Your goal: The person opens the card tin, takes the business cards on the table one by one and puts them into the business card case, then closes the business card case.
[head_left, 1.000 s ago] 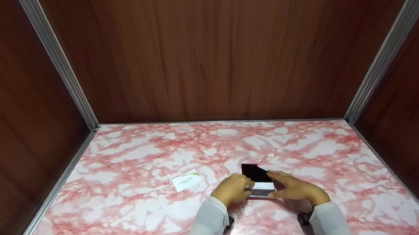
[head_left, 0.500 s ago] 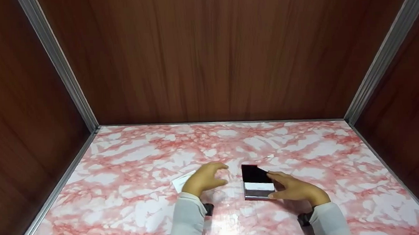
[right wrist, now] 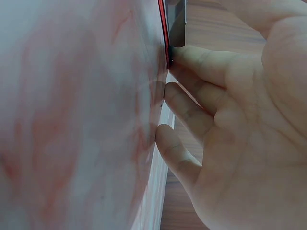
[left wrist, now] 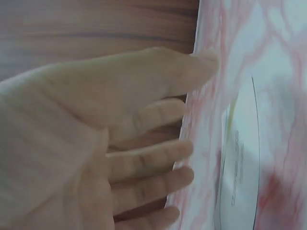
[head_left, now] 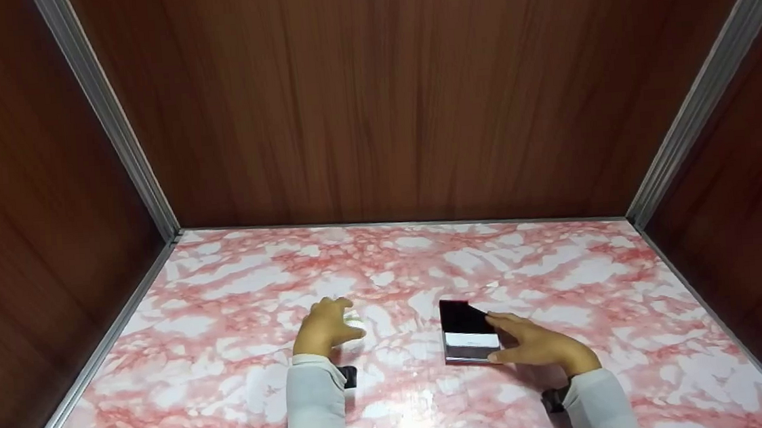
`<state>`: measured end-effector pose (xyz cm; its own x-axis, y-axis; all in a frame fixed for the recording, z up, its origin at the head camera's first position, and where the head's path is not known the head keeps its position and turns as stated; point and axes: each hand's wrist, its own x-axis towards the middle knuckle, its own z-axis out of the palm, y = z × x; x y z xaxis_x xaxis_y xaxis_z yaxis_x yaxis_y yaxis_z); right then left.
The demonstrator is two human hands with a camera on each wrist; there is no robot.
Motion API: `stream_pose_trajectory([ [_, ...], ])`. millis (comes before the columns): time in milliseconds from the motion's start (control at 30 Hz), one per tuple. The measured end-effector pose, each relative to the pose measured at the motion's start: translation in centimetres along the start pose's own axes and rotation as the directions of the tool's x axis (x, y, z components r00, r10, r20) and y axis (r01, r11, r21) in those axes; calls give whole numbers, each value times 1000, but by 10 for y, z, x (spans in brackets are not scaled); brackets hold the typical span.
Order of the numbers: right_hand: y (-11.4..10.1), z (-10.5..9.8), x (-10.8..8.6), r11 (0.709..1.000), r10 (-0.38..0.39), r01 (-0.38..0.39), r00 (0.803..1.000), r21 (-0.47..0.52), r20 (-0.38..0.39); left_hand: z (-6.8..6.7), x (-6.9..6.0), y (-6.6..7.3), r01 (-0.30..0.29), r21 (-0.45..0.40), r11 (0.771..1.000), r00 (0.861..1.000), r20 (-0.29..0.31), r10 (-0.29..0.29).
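A white printed card (left wrist: 240, 177) lies on the table, seen in the left wrist view with small lines of text and a yellow-green curve. My left hand (head_left: 322, 327) is over it in the head view and hides most of it. The left fingers are spread and hold nothing. To the right rests a black flat card holder (head_left: 467, 319) with a white band, a shiny front part and a red edge. My right hand (head_left: 534, 341) touches its right side, the thumb near the front corner and the fingertips farther back. Those fingers look extended.
The table (head_left: 232, 402) has a red-and-white marbled top. Brown wood-grain panels (head_left: 371, 92) with metal corner strips enclose its back and sides. A tiny pale scrap (head_left: 492, 285) lies behind the card holder.
My left hand has left the card holder and moved left to the card, now covering most of it. The right hand and the card holder have stayed in place.
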<state>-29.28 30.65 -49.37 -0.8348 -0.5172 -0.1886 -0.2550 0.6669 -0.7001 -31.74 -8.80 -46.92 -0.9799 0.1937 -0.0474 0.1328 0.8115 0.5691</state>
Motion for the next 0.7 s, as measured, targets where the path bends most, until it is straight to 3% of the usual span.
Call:
stream_pose_trajectory([
  [133,-1,-1,0,1000,-7,7,1000,-11,2,-1,-3,-6,70,32,997,998,0,-70],
  [400,-1,0,-1,1000,-6,6,1000,-6,4,3,-1,-15,114,90,989,993,0,-114],
  [700,0,0,-1,1000,3,-3,1000,21,17,5,-2,-18,166,-6,986,986,2,-166],
])
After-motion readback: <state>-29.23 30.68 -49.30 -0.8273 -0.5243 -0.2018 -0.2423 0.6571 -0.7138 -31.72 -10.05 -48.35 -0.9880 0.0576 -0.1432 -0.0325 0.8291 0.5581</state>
